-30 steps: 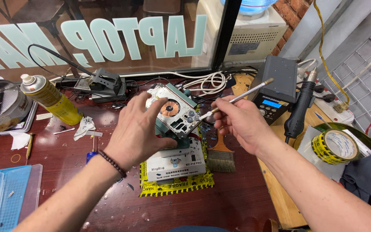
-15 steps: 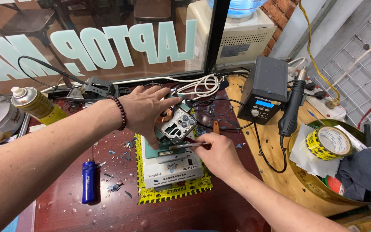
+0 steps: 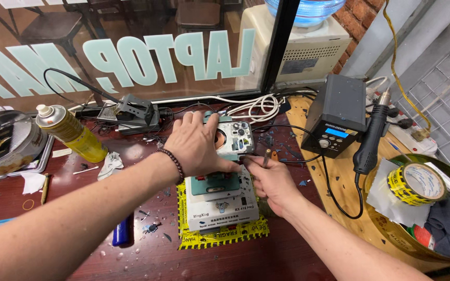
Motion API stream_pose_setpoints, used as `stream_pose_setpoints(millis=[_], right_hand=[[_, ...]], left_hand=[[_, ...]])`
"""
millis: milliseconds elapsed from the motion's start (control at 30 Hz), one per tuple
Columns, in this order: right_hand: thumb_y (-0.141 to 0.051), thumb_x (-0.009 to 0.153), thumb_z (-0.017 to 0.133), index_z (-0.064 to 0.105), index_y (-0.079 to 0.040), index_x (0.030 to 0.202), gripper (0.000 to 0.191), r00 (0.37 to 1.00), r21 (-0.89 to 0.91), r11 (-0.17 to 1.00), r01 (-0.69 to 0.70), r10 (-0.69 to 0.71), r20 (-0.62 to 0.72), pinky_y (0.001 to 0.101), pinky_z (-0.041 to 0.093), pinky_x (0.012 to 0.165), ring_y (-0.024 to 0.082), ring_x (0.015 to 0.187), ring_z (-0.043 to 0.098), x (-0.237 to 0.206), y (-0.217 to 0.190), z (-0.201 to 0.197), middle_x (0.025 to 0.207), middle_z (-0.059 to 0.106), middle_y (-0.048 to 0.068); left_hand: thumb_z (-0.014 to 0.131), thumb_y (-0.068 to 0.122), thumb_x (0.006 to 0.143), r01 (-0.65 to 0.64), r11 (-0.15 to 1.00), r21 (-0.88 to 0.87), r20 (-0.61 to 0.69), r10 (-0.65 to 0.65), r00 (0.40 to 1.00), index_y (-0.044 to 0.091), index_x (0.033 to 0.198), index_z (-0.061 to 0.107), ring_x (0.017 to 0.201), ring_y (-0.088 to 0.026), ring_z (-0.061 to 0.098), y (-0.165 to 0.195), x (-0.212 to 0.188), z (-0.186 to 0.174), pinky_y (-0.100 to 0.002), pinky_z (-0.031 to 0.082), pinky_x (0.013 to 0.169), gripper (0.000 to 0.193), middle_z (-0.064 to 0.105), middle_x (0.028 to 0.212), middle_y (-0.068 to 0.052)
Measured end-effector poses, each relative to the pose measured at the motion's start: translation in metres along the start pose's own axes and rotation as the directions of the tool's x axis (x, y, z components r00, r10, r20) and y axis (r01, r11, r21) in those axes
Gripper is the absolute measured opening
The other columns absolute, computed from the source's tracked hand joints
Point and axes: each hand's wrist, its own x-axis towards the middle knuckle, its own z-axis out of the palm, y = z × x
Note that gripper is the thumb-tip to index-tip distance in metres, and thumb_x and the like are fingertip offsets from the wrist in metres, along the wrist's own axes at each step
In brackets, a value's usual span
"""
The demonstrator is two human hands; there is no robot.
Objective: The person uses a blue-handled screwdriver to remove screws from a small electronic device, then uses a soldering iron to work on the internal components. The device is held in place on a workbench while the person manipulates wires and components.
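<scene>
The dark red bench (image 3: 131, 260) runs across the whole view, with a window pane bearing large pale letters behind it. At the back right stands a cream water dispenser (image 3: 292, 47) with a blue bottle on top. Right of centre sits a black soldering station (image 3: 337, 112) with a small blue display, and its black handpiece (image 3: 368, 140) hangs just beside it on a light wooden board. At the far right a round tray (image 3: 391, 229) holds dark cloth and a roll of yellow tape (image 3: 415, 182). At the far left a round metal tin (image 3: 6, 143) rests on a tray, and next to it a yellow spray can (image 3: 71, 132) lies tilted.

In the middle of the bench a white box-shaped heating stand (image 3: 220, 205) with a green top plate sits on a yellow-and-black mat (image 3: 222, 238). At the stand's far end lies an opened phone (image 3: 233, 138), its inner parts and a copper-coloured coil showing.

The left hand (image 3: 196, 145) lies palm-down over the phone, fingers spread and pressing on it, with a dark bead bracelet at the wrist. The right hand (image 3: 272, 179) is just right of the stand, fingers curled closed around a thin tool (image 3: 266, 156) whose tip points up toward the phone's right edge; I cannot tell whether the tip touches it.

A blue screwdriver handle (image 3: 123, 231) lies near the left forearm, and small bits of debris are scattered over the bench around it.
</scene>
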Motion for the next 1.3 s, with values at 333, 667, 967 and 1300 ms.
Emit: stream_pose_setpoints(millis=[333,667,967,1300], right_hand=[[-0.028,0.093,0.067,0.08,-0.006,0.104,0.028,0.852,-0.665,0.582,0.468,-0.498,0.163,0.0252,0.049,0.053,0.004,0.058,0.061,-0.07,-0.009,-0.003,0.064,0.07,-0.002],[-0.053,0.111,0.028,0.074,-0.003,0.105,0.068,0.723,-0.897,0.38,0.226,-0.682,-0.106,0.0357,0.048,0.069,0.018,0.079,0.059,-0.067,-0.073,-0.046,0.087,0.062,0.011],[-0.035,0.098,0.071,0.069,-0.009,0.108,0.028,0.383,-0.759,-0.069,0.647,-0.831,0.403,0.0311,0.054,0.07,0.024,0.081,0.07,-0.105,-0.076,0.013,0.097,0.066,0.007],[-0.018,0.095,0.056,0.05,-0.012,0.149,0.055,0.988,-0.297,0.943,0.152,-0.153,0.02,0.0283,0.055,0.05,0.013,0.057,0.069,-0.098,-0.082,0.026,0.093,0.072,0.007]], left_hand=[[0.08,0.083,0.055,0.239,0.97,-0.041,0.012,-0.238,0.971,0.0,0.137,0.045,0.125,-0.038,0.049,0.023,-0.003,-0.003,-0.053,0.041,0.098,0.122,0.054,0.126,-0.021],[0.082,0.062,0.076,-0.103,0.97,-0.219,-0.408,0.005,0.913,-0.002,0.129,0.059,0.109,-0.032,0.062,0.02,-0.011,-0.016,-0.045,0.052,0.091,0.086,0.067,0.113,-0.02],[0.065,0.04,0.096,0.529,-0.496,-0.688,0.46,0.265,0.847,0.01,0.096,0.07,0.075,-0.014,0.068,0.037,-0.017,0.008,-0.031,0.055,0.069,0.031,0.072,0.085,-0.003],[0.063,0.014,0.095,0.405,-0.467,-0.786,0.387,0.138,0.912,0.004,0.093,0.071,0.072,-0.018,0.069,0.029,-0.01,0.024,-0.034,0.058,0.072,0.013,0.071,0.083,-0.006]])
